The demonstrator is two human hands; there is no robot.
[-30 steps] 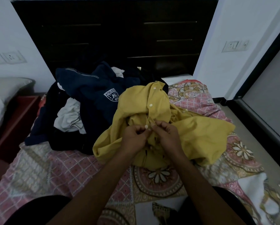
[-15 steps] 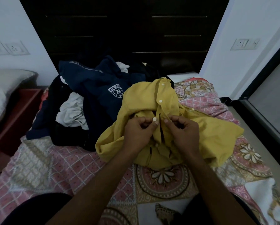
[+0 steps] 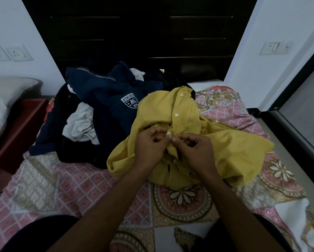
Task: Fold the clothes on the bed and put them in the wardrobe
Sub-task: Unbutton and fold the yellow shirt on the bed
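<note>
Position: I am at the near end of the bed, with the yellow shirt lying crumpled on the patterned bedspread directly ahead, right of centre.

Hands: my left hand and right hand meet at the shirt's front placket. Each pinches the fabric between thumb and forefinger, the remaining fingers curled in. The fingertips of the two hands are nearly touching, just below the second white button.

Orientation: the shirt's collar end points away from me towards the dark headboard panel. The button line runs from there back to my hands, so the long axis lies near-to-far, leaning slightly left at the near end. The body fabric spreads out to the right and bunches up at the near hem.

Edges and room: the shirt's right side lies close to the bed's right edge, beyond which a strip of floor runs beside the wall. On the left, the pile of dark clothes touches the shirt and reaches to the headboard. Bare bedspread shows on the near left and between the shirt and my knees. A red-brown bedside unit stands against the bed's left edge.
</note>
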